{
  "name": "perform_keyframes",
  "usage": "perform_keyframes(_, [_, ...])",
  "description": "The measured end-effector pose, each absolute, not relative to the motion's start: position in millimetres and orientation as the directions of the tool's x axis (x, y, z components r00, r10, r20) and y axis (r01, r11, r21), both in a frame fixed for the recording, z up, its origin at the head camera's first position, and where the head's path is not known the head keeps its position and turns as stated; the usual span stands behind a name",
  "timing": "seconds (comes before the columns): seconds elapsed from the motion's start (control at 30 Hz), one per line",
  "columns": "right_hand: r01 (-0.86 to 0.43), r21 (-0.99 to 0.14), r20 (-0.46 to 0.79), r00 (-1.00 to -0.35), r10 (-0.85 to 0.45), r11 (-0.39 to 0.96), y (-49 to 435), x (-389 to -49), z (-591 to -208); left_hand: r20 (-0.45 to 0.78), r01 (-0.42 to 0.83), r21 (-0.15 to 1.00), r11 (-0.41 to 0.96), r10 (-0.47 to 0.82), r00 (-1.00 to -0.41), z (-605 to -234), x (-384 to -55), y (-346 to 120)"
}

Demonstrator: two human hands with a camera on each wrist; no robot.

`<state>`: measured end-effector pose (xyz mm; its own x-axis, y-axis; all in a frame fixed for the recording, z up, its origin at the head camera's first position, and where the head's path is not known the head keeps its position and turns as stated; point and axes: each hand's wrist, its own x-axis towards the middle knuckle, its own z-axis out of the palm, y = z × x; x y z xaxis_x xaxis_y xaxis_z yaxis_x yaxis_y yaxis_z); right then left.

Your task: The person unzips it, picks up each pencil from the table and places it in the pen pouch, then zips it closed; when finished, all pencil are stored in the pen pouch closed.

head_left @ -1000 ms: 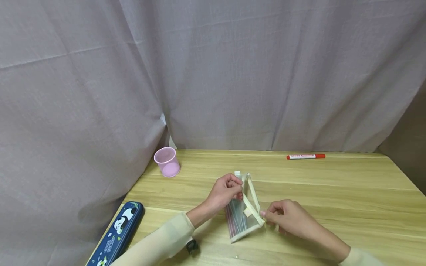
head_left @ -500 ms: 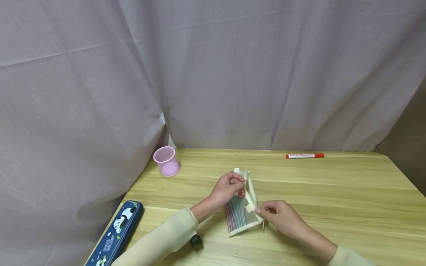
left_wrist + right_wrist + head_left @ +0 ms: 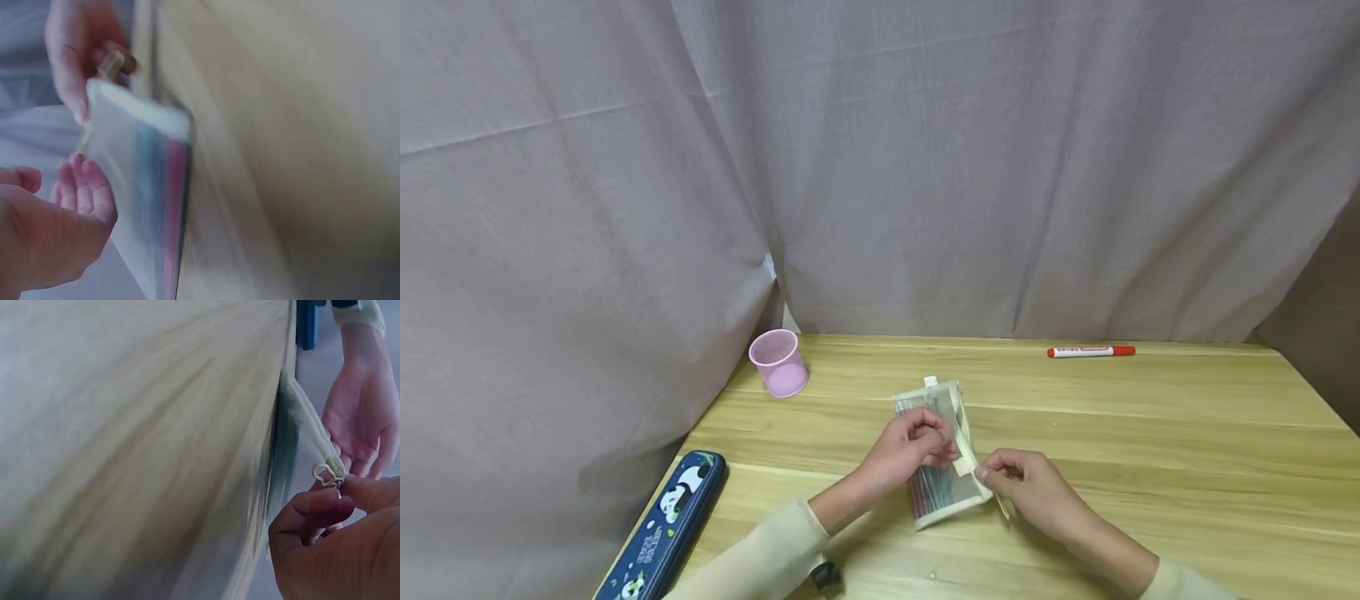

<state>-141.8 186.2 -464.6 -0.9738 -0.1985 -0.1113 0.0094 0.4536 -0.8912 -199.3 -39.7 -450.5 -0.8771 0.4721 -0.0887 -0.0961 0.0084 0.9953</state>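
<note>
A see-through mesh zip pouch (image 3: 943, 497) with cream edging stands tilted on the wooden table, several thin coloured sticks or stripes showing along its lower side. My right hand (image 3: 1037, 493) pinches the cream zipper edge near its close end, between thumb and forefinger. In the right wrist view a small loop (image 3: 320, 475) hangs at that end, beside the thumb. My left hand (image 3: 904, 454) is at the pouch's side. In the left wrist view, its fingers (image 3: 94, 190) touch the pouch while the thumb stays apart. The zipper mouth looks partly parted at the far end.
A pink cup (image 3: 778, 367) stands at the back left. A dark blue panda case (image 3: 662, 525) lies along the left edge. Near the back edge lies a red and white marker (image 3: 1092, 352). Grey curtains (image 3: 880, 167) hang behind and at the left.
My right hand has slid left and a little away along the zipper edge, then stays there. The left hand has come off the far edge and moved nearer. The zipper mouth has narrowed.
</note>
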Motion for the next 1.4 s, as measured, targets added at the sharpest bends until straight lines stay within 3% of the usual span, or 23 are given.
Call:
perform_keyframes(0.17, [0.046,-0.922,-0.149,-0.959,-0.242,0.384,190,-142,-463,-0.133,-0.135,0.990,0.034,0.502,-0.855,-445,-181,-47])
perform_keyframes(0.33, [0.081,-0.936,-0.178,-0.949,-0.260,0.343,191,-142,-463,-0.079,0.070,0.965,0.254,0.532,-0.843,-447,-160,-52])
perform_keyframes(0.53, [0.094,-0.944,-0.188,-0.941,-0.280,0.318,190,-140,-460,0.032,0.365,0.814,0.452,0.592,-0.805,-447,-147,-47])
perform_keyframes(0.77, [0.094,-0.954,-0.193,-0.920,-0.341,0.285,188,-135,-451,0.135,0.478,0.635,0.607,0.522,-0.842,-446,-148,-35])
perform_keyframes(1.07, [0.045,-0.976,-0.143,-0.874,-0.465,0.215,191,-135,-448,0.234,0.534,0.633,0.561,0.519,-0.822,-446,-154,-42])
perform_keyframes(1.4, [-0.098,-0.952,-0.042,-0.897,-0.441,0.290,188,-138,-445,0.236,0.515,0.697,0.498,0.519,-0.822,-447,-163,-48])
